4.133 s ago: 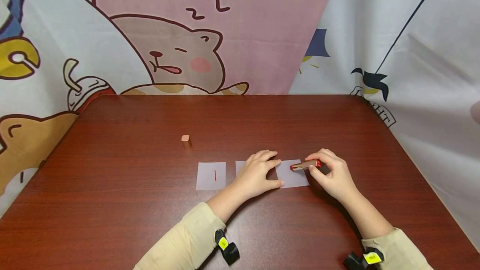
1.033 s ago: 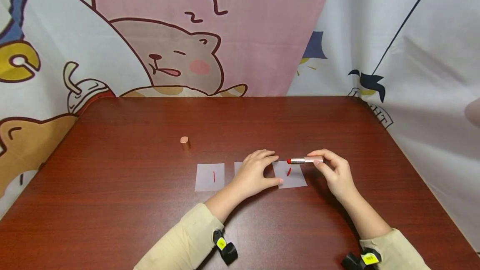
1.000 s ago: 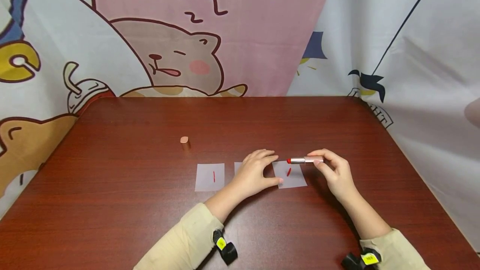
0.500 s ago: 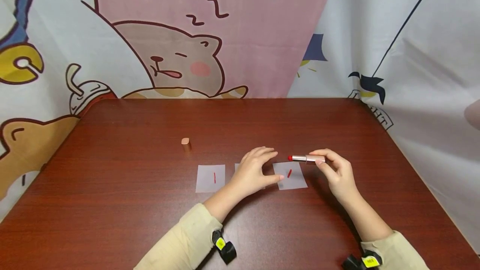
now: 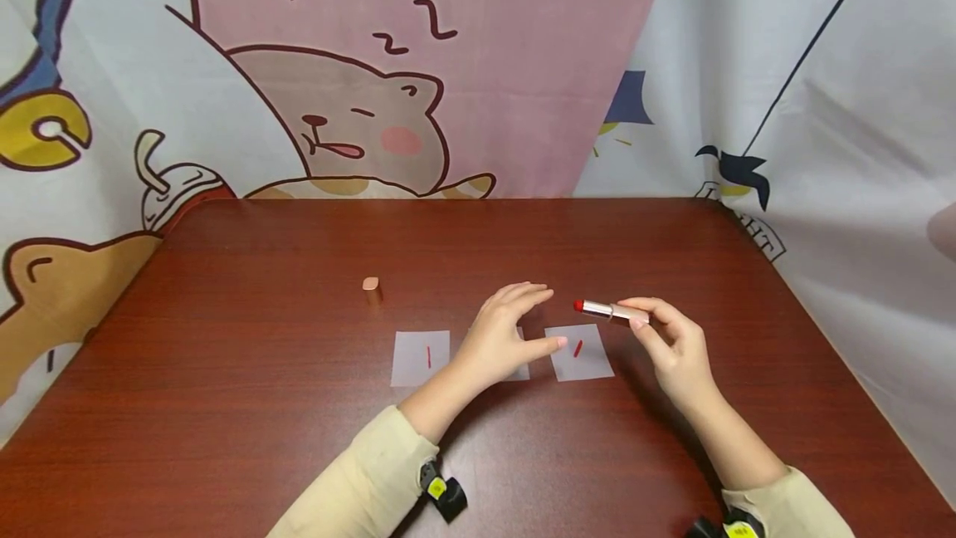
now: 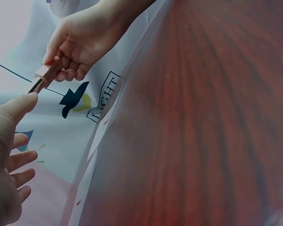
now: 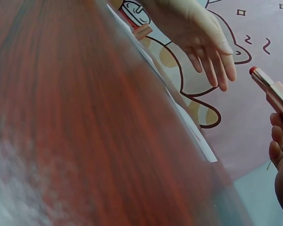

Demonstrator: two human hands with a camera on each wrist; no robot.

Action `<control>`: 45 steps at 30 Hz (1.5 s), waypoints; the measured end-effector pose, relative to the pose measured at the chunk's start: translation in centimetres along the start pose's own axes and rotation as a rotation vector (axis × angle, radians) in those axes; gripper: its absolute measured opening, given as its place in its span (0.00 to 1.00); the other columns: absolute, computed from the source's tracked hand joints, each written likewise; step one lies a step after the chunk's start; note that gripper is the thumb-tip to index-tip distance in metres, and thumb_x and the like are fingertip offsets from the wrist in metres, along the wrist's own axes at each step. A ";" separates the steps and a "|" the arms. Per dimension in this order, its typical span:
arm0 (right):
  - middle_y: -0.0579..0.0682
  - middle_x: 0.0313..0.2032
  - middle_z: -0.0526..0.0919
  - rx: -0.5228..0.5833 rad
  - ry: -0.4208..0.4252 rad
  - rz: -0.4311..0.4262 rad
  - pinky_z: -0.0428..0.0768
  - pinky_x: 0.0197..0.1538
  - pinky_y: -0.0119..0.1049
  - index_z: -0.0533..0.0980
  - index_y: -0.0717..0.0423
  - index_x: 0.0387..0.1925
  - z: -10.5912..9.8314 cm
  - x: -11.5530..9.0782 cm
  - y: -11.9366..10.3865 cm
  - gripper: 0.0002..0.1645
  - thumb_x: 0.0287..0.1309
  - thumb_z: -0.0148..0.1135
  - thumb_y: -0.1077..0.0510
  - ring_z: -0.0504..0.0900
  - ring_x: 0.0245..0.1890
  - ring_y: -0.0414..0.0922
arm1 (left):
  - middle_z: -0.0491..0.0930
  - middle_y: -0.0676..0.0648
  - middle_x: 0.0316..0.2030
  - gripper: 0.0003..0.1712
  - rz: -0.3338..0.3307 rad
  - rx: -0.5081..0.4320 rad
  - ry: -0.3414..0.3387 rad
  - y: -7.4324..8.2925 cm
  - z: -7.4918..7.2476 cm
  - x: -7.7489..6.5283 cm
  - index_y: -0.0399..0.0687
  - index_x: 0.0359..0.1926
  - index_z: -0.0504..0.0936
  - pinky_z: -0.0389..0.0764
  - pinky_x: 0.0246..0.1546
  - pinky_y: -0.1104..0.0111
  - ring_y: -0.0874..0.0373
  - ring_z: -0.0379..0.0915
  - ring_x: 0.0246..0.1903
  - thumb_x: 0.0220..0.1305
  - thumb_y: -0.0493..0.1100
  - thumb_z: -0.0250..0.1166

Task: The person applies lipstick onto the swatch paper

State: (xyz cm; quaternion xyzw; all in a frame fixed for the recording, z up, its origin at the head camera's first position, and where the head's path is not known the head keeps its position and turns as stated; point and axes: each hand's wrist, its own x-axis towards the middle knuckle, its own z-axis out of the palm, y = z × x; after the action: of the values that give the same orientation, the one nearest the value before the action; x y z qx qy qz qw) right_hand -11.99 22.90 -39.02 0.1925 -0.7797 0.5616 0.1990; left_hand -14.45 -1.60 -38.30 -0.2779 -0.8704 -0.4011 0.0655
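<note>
My right hand (image 5: pixel 678 351) pinches a lipstick (image 5: pixel 612 311) by its rose-gold base, the red tip pointing left above the table. In the right wrist view the lipstick (image 7: pixel 269 89) shows its red bullet fully bare. Raised off the table, my left hand (image 5: pixel 504 337) has its fingers spread and holds nothing. Under it lies a white paper square (image 5: pixel 519 368), mostly hidden. The right paper square (image 5: pixel 590 362) bears a short slanted red stroke, and the left paper square (image 5: pixel 411 359) a thin upright one. A rose-gold lipstick cap (image 5: pixel 372 291) stands behind the papers.
The brown wooden table (image 5: pixel 261 405) reaches back to a printed cloth backdrop (image 5: pixel 523 65) with cartoon animals. More of the cloth hangs along both sides. Each sleeve carries a black wrist camera, the left camera (image 5: pixel 446 496) close above the tabletop.
A red stroke has appeared on the right paper. My right hand has lifted the lipstick away from it. The left hand has risen off the papers, uncovering more of the middle one.
</note>
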 end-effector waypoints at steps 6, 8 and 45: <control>0.44 0.40 0.84 0.013 0.001 -0.009 0.74 0.42 0.24 0.76 0.73 0.46 0.1 0.0 -0.4 0.12 0.61 0.54 0.75 0.79 0.39 0.37 | 0.73 0.49 0.60 0.35 0.012 -0.050 0.031 0.3 -0.4 0.2 0.46 0.60 0.76 0.59 0.64 0.56 0.53 0.60 0.65 0.52 0.53 0.74; 0.44 0.40 0.84 0.014 0.015 -0.006 0.74 0.41 0.24 0.76 0.73 0.46 0.1 0.0 -0.7 0.12 0.61 0.54 0.74 0.78 0.39 0.38 | 0.73 0.49 0.60 0.35 0.008 -0.068 0.040 0.4 -0.6 0.3 0.46 0.60 0.76 0.59 0.64 0.56 0.54 0.60 0.65 0.52 0.53 0.74; 0.53 0.40 0.84 0.466 0.069 -0.205 0.76 0.42 0.29 0.75 0.75 0.46 4.5 3.8 -7.2 0.15 0.59 0.48 0.76 0.79 0.37 0.42 | 0.74 0.56 0.57 0.31 0.103 -0.452 0.296 4.2 -7.4 -0.1 0.48 0.60 0.77 0.62 0.62 0.61 0.63 0.66 0.60 0.53 0.40 0.74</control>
State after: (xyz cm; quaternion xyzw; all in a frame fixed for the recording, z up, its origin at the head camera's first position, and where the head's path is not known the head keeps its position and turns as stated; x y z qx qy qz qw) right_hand -11.82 16.23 -32.54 0.2918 -0.5983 0.7094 0.2318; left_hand -12.91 -4.90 -30.60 -0.2678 -0.7246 -0.6174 0.1488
